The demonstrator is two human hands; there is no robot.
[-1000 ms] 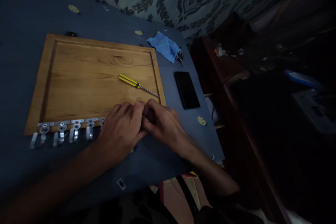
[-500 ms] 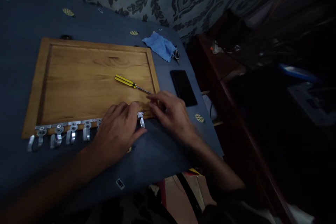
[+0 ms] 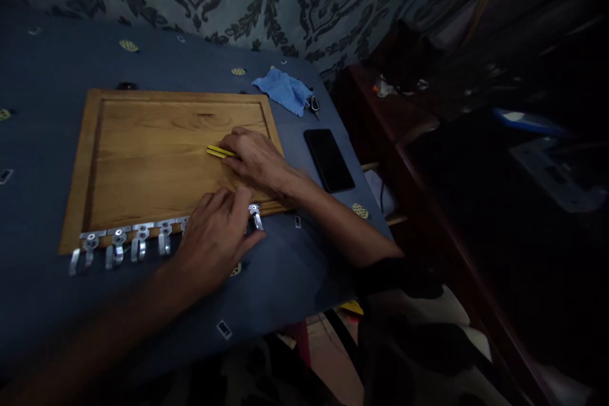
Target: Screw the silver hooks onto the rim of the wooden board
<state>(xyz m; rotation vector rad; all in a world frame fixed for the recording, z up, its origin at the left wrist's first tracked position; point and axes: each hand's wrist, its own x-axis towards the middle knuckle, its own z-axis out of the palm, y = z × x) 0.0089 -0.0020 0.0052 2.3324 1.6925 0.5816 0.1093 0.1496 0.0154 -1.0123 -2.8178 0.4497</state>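
A wooden board [image 3: 157, 139] with a raised frame lies flat on the table. Along its near edge runs a metal hook rail [image 3: 143, 231] with several silver hooks hanging past the edge. My left hand [image 3: 214, 235] rests over the right part of the rail, fingers bent onto the board and thumb by the last hook [image 3: 257, 219]; it hides the rail's middle. My right hand [image 3: 254, 158] is closed on a yellow-handled screwdriver [image 3: 217, 151] lying on the board. Only the handle's end shows; the shaft is hidden under the hand.
To the right of the board lies a black phone [image 3: 329, 160]. Behind it are a blue cloth [image 3: 284, 90] and some keys [image 3: 314, 104]. A patterned wall [image 3: 228, 0] borders the blue-covered table [image 3: 38, 203]. Dark reddish furniture [image 3: 419, 184] stands at the right.
My right hand has moved left and away from me, from the board's right corner onto the screwdriver, and closed on it. My left hand stays on the rail. The view has shifted slightly.
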